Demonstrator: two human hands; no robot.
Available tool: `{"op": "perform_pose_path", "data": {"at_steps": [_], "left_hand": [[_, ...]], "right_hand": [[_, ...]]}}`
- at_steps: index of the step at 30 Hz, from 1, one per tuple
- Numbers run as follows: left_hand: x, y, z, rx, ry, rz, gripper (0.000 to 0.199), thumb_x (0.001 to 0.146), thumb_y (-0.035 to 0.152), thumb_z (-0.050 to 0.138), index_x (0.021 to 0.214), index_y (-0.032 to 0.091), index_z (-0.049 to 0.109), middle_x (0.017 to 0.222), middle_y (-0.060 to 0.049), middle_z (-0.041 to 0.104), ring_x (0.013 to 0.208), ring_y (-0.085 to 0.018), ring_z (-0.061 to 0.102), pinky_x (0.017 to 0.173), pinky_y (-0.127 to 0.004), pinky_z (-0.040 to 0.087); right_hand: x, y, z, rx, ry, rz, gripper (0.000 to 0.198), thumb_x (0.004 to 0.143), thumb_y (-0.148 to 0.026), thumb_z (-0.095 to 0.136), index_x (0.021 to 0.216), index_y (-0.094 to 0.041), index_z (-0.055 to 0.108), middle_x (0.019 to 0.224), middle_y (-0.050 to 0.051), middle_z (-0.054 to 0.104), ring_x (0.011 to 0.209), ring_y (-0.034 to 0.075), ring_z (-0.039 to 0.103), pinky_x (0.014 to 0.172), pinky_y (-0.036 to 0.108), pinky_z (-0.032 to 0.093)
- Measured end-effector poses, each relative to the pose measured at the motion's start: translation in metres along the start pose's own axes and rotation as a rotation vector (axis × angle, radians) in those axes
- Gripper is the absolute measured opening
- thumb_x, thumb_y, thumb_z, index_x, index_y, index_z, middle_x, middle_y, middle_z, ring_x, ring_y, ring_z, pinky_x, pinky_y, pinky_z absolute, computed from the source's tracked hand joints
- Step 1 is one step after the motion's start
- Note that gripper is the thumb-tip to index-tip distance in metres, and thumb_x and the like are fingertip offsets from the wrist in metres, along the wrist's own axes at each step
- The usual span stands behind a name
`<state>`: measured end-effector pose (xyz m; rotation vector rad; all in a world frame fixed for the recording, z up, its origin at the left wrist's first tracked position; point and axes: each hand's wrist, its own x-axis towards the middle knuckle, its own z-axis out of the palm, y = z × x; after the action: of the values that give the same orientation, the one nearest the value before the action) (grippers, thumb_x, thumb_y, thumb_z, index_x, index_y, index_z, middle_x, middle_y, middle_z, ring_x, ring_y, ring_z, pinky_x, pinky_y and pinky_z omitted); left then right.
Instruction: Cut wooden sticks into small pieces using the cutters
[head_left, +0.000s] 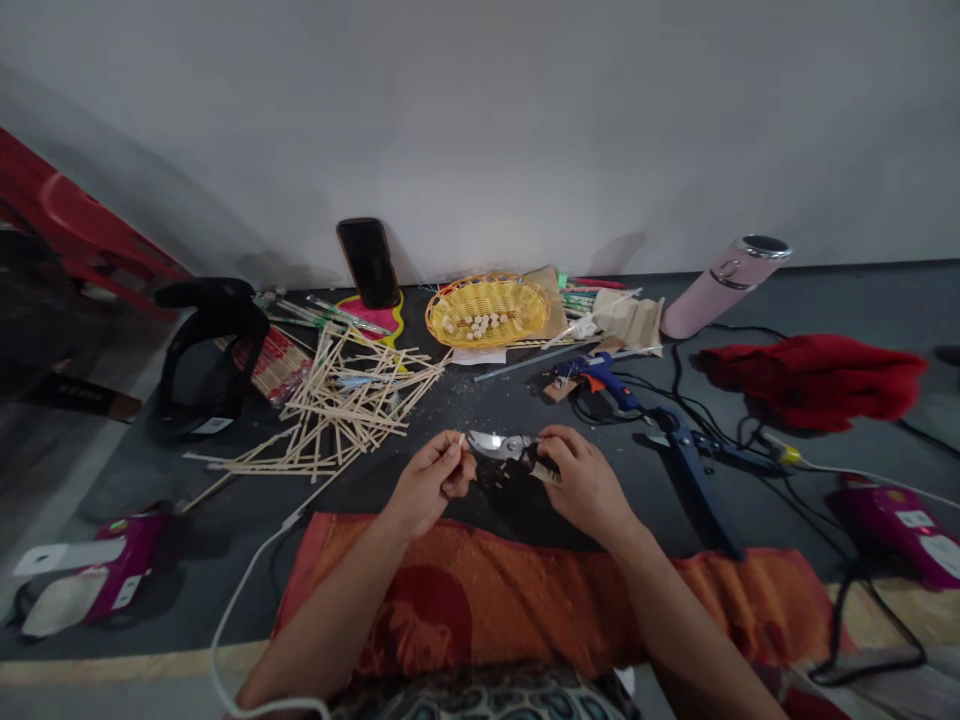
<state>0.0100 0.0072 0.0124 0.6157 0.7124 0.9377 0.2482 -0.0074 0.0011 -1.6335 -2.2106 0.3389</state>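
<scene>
My right hand (585, 480) is closed around the handles of a pair of pruning shears (493, 445), whose metal blades point left. Between the pinched thumb and fingers of my left hand (431, 478) is a short wooden stick (462, 440), its end beside the blade tip. I cannot tell whether the blades touch it. Small cut bits (504, 470) lie on the dark tabletop under the shears. To the left spreads a loose pile of thin wooden sticks (341, 410). A yellow woven basket (439, 325) at the back holds several small pale pieces (487, 324).
A blue glue gun (611, 382) and a large blue-handled cutter (697, 470) lie right, among black cords. Behind stand a phone (368, 262) and a pink flask (716, 290). A red cloth (817, 380) lies far right; an orange towel (540, 580) covers the front edge.
</scene>
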Motion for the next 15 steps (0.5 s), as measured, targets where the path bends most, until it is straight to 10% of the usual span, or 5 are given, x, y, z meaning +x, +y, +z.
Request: {"op": "perform_pose_path", "data": {"at_steps": [15], "left_hand": [[0.002, -0.013, -0.001, 0.127, 0.061, 0.102, 0.02, 0.089, 0.034, 0.058, 0.086, 0.016, 0.051, 0.062, 0.003, 0.054, 0.048, -0.004, 0.034, 0.048, -0.018, 0.023]], "right_hand": [[-0.001, -0.021, -0.001, -0.011, -0.047, 0.046, 0.029, 0.077, -0.014, 0.054, 0.104, -0.022, 0.047, 0.134, 0.011, 0.043, 0.115, 0.027, 0.046, 0.088, 0.041, 0.04]]}}
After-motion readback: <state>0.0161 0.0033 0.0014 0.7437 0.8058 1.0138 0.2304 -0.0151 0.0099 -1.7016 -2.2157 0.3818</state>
